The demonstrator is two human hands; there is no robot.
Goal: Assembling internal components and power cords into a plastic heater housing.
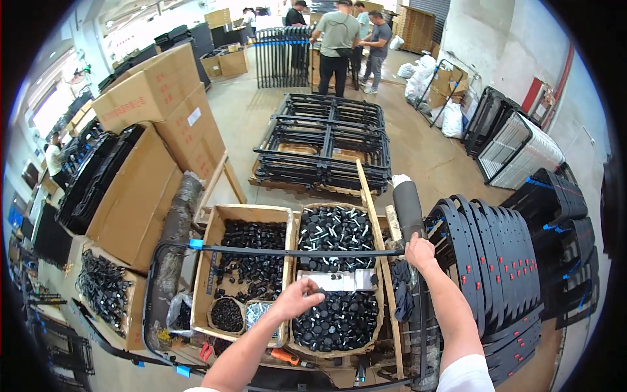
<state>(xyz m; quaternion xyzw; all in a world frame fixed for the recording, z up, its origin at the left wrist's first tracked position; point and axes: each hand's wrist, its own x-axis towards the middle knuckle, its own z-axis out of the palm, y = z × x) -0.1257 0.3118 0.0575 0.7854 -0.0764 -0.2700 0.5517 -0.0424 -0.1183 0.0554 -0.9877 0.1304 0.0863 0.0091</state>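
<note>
A black metal tube frame [339, 253] with rounded corners lies across the bench over the parts boxes. Near its far right corner, my right hand [419, 251] is closed round the frame, beside a dark padded roll [407, 204]. My left hand [299, 298] hovers over the right-hand box [377, 326], thumb and fingers pinched on a small black part [319, 291] whose exact kind I cannot make out. Black round-headed bolts [336, 228] with silver shanks fill that box. Across its middle sits a white tray [336, 281]. The left-hand box [208, 261] holds small black plastic pieces [251, 261].
Curved black panels [490, 261] with red pieces stand stacked at right. Black frames [323, 140] are piled on a pallet ahead. Tall cartons [157, 98] rise at left. An orange-handled tool [285, 356] lies near me. Several people [339, 46] work at the back.
</note>
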